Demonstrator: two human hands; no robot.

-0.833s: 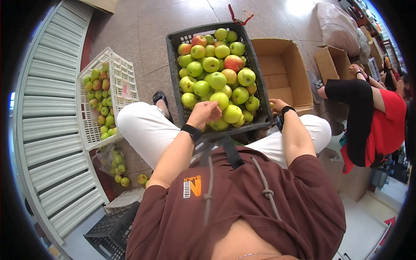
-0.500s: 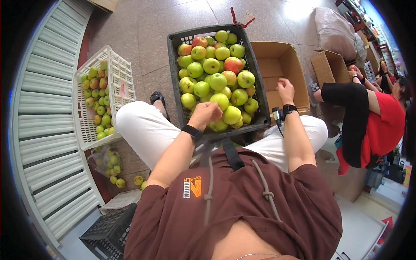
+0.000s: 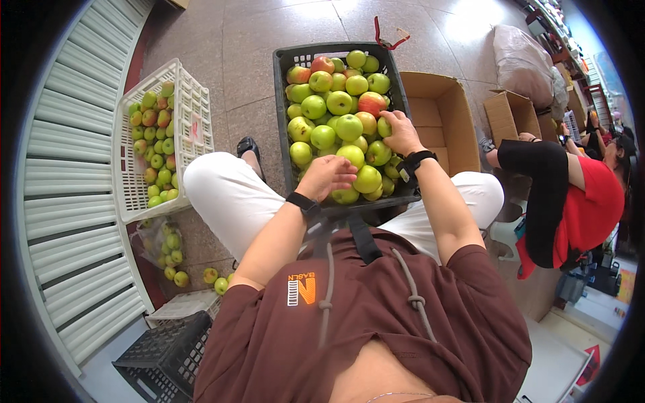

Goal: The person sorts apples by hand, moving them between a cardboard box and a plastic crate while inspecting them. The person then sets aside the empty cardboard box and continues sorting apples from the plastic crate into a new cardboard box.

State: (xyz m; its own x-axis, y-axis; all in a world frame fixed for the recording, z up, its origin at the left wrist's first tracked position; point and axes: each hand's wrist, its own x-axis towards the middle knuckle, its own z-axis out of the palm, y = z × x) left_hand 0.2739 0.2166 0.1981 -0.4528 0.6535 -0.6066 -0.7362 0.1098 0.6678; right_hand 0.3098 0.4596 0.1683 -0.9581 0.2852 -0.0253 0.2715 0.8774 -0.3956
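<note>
A black plastic crate (image 3: 281, 101) full of green and red-blushed apples (image 3: 348, 127) stands in front of me between my knees. My right hand (image 3: 403, 134) reaches over the crate's right side, its fingers and thumb around a green apple (image 3: 384, 127). My left hand (image 3: 328, 176) hovers over the near part of the pile, its fingers loosely bent and slightly apart. Nothing shows in it, though its palm is hidden. Beside its fingertips lie two green apples, one (image 3: 367, 179) to the right and another (image 3: 350, 156) just beyond.
An open cardboard box (image 3: 440, 114) adjoins the crate's right side. Red-handled pruners (image 3: 390, 41) lie past its far edge. At left are a white crate of apples (image 3: 195, 127), a bag of apples (image 3: 168, 242) and a black crate (image 3: 161, 356). A person in red (image 3: 591, 201) sits at right.
My right hand has moved left from over the cardboard box to an apple in the crate. My left hand stays over the near apples, its fingers a little straighter.
</note>
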